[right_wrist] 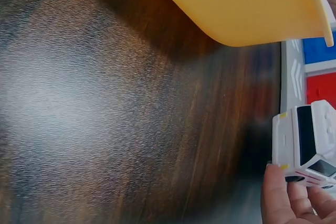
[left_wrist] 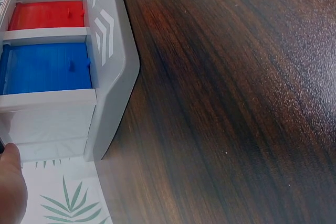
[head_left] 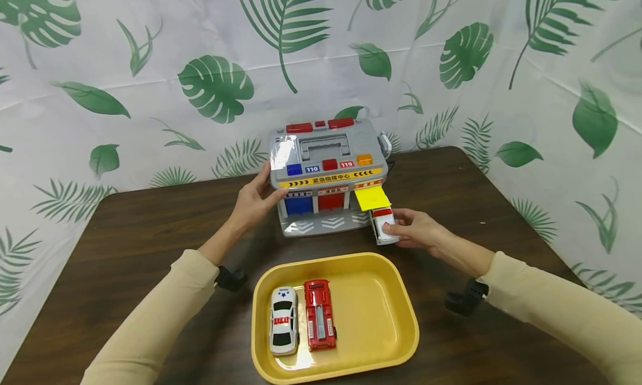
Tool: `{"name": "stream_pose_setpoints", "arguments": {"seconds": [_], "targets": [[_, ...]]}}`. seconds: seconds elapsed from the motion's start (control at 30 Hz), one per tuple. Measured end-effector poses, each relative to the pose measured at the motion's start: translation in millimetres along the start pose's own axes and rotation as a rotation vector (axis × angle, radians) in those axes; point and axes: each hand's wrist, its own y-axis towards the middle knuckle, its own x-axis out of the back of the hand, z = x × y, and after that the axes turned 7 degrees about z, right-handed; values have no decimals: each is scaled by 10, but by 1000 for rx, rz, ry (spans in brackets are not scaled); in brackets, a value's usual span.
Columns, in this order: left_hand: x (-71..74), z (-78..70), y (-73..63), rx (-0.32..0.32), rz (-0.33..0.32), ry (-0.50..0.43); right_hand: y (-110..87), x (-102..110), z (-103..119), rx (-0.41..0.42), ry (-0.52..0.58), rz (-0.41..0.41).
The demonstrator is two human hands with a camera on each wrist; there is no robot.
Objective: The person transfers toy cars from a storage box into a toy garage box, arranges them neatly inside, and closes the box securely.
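A grey toy emergency station (head_left: 333,176) stands at the back of the table, with blue (left_wrist: 47,69) and red (left_wrist: 47,15) garage doors at its front. My left hand (head_left: 251,204) rests against its left side, thumb and fingers spread at the front corner. At the right bay, a yellow door flap (head_left: 372,198) is raised. Under it my right hand (head_left: 413,229) pinches a white toy ambulance (head_left: 385,228) between thumb and fingers. The ambulance's far end lies beneath the flap and its near end sticks out over the ramp. The right wrist view shows the fingertips (right_wrist: 275,190) on the ambulance's side.
In front of the station sits a yellow tray (head_left: 373,312). A white toy police car (head_left: 283,321) and a red toy fire truck (head_left: 319,313) lie side by side in its left half. Behind the dark wood table (head_left: 175,223) hangs a leaf-patterned cloth (head_left: 165,45).
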Motion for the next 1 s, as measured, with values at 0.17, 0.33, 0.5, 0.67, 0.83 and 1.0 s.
{"name": "stream_pose_setpoints", "arguments": {"seconds": [0.17,0.33,0.5,0.67,0.83,1.0], "targets": [[3,11,5,10,5,1,78,-21,4,-2,-9,-4],[-4,14,1,4,5,5,144,-60,5,3,18,24],[-3,10,2,7,5,-1,177,-88,43,-1,91,38],[-3,2,-7,6,-2,-12,223,-123,51,24,171,42],[-5,-1,-18,13,-3,-8,249,-163,70,36,267,12],[-6,-7,-21,20,1,-9,278,-195,89,36,342,-43]]}}
